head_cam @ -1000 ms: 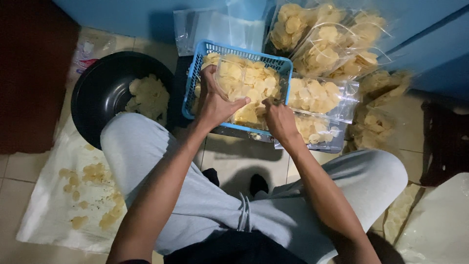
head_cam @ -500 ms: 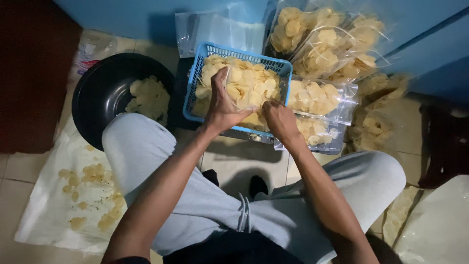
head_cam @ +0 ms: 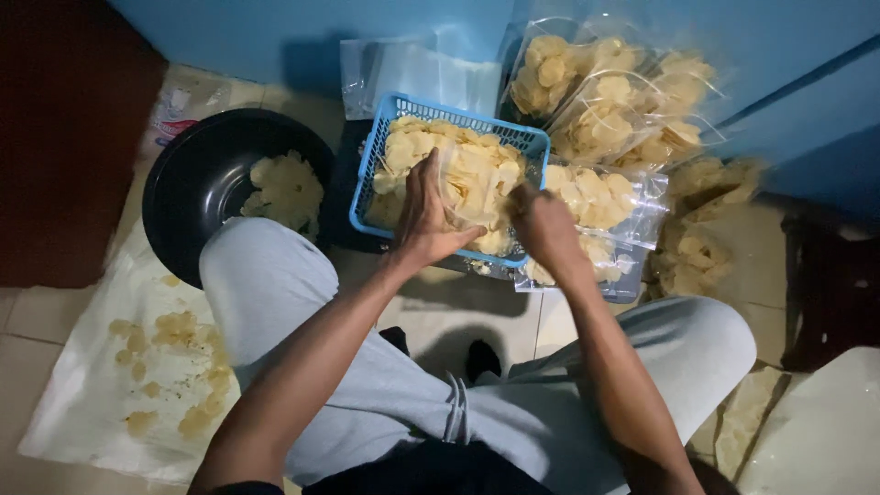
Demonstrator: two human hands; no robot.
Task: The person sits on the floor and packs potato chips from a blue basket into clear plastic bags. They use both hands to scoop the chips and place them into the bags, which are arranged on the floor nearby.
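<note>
A blue plastic basket (head_cam: 371, 151) heaped with pale yellow chips stands on the floor in front of my knees. Over its near half I hold a clear plastic bag of chips (head_cam: 477, 183) between both hands. My left hand (head_cam: 423, 215) presses flat against the bag's left side, fingers pointing away from me. My right hand (head_cam: 543, 227) grips the bag's right edge, fingers curled.
A black bowl (head_cam: 197, 183) with some chips sits left of the basket. Several filled clear bags (head_cam: 605, 101) pile up to the right against a blue wall. Empty bags (head_cam: 412, 69) lie behind the basket. A white sheet (head_cam: 101, 367) with crumbs covers the floor left.
Both hands have lifted from the basket's front rim and now hold up the clear bag of chips over the basket. The left hand has turned upright against the bag.
</note>
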